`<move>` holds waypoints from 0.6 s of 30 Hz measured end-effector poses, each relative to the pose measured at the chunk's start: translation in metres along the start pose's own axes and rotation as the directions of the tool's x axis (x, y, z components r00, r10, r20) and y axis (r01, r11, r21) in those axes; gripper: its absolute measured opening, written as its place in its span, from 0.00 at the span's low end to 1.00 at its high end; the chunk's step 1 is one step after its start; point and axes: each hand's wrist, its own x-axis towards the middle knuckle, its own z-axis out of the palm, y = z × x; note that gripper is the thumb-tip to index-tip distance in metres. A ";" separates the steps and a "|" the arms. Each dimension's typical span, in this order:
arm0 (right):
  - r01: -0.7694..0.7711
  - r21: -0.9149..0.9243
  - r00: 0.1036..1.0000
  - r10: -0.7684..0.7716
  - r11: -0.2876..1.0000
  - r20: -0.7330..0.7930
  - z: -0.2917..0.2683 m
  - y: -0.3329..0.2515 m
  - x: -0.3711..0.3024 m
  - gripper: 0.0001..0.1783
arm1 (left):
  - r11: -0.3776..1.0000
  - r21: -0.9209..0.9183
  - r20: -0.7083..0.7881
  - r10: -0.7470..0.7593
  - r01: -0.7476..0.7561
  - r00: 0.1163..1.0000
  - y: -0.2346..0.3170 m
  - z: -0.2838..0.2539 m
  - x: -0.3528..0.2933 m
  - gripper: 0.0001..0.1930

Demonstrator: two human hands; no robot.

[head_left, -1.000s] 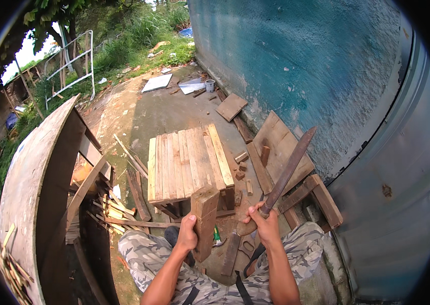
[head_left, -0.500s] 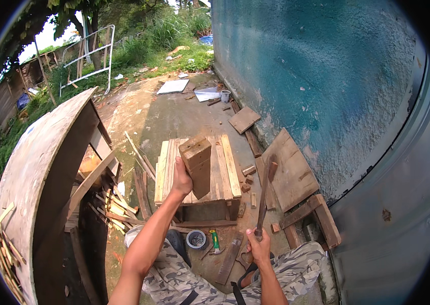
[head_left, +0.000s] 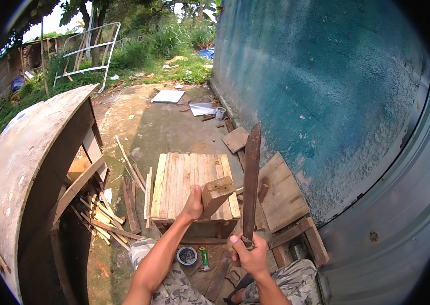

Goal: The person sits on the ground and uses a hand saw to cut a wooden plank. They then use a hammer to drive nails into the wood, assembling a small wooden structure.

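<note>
Through one head-worn fisheye, we look forward and down, close over the left hand (head_left: 193, 205) and right hand (head_left: 252, 255).

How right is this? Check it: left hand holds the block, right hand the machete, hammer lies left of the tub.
One error: the head view shows the hammer to the right of the tub, not left. The left hand does hold the block, and the right hand the machete.

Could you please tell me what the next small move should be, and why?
Probably steady the wooden block on the slatted wooden table before moving the machete nearer: the left hand holds the block tilted by the table's near edge, while the right hand holds the machete point-up, apart from it.
</note>
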 end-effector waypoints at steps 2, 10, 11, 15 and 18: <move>-0.012 -0.080 1.000 0.010 0.997 -0.018 0.013 -0.004 0.007 0.13 | 1.000 0.015 0.081 -0.004 0.003 0.997 0.001 0.000 0.000 0.48; -0.118 -0.017 0.987 0.115 0.993 -0.110 0.022 -0.002 0.013 0.12 | 0.996 0.086 0.180 -0.010 -0.006 0.984 -0.007 0.004 0.006 0.45; -0.095 -0.001 0.990 0.095 0.995 -0.105 0.019 -0.007 0.012 0.12 | 0.994 0.104 0.148 0.008 -0.024 0.989 -0.009 0.005 0.007 0.44; 0.078 0.096 0.986 -0.063 0.992 -0.153 0.010 -0.041 0.010 0.09 | 0.996 0.085 0.033 0.023 -0.025 0.999 -0.019 0.006 0.016 0.42; 0.354 0.229 0.915 -0.286 0.907 -0.285 0.011 -0.053 0.015 0.08 | 0.998 0.061 -0.010 0.025 -0.024 1.000 -0.022 0.006 0.018 0.40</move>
